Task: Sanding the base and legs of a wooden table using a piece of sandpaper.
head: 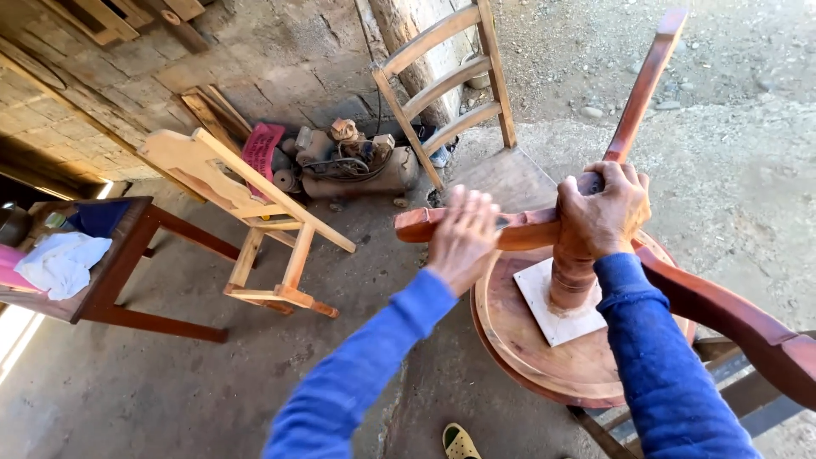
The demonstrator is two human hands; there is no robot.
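atop the round tabletop (pixel 518 340), right hand (pixel 605 214) grips the turned pedestal (pixel 571 276); left hand (pixel 463 231), fingers flat and open, presses the curved leg (pixel 425 224), whose long axis runs leftward from the pedestal.

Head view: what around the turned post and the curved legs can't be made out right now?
- Top of the turned post: covered by the right hand.
- Joint between curved leg and post: hidden behind the left hand and the right hand.
- Right-side leg: end cut off by the frame edge.
- Stand under the round top: mostly hidden by it.
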